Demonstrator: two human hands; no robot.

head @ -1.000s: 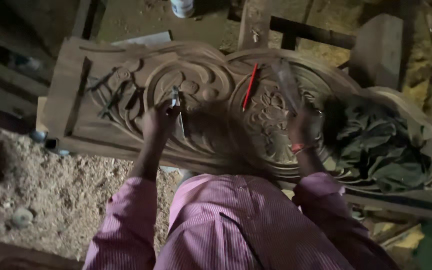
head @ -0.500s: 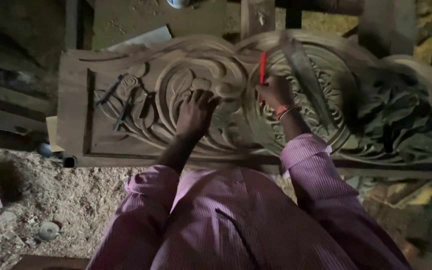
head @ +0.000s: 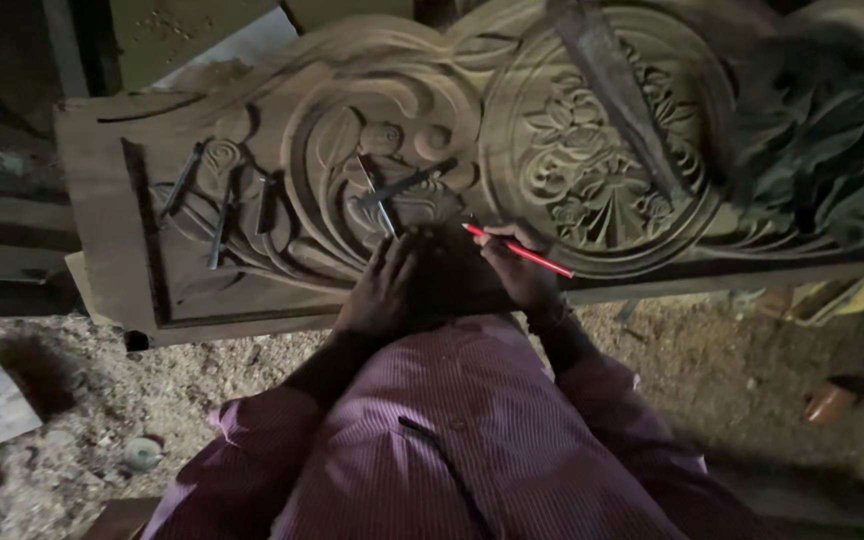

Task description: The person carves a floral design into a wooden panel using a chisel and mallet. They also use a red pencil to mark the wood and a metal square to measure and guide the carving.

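Two hands on carved wood panel [head: 592, 150]: right grip [head: 517, 265] pinches red pencil [head: 518, 250], left [head: 382, 290] flat/open, sawdust floor [head: 702, 370].

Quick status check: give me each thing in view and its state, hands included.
Carved wooden panel: lying flat, relief partly carved.
Red pencil: held in right hand, tip on the panel.
Right hand: grip shut on the pencil.
Left hand: open, pressed flat on the panel.
Chisels: lying loose on the panel's left part, untouched.
Sawdust: spread over the floor.
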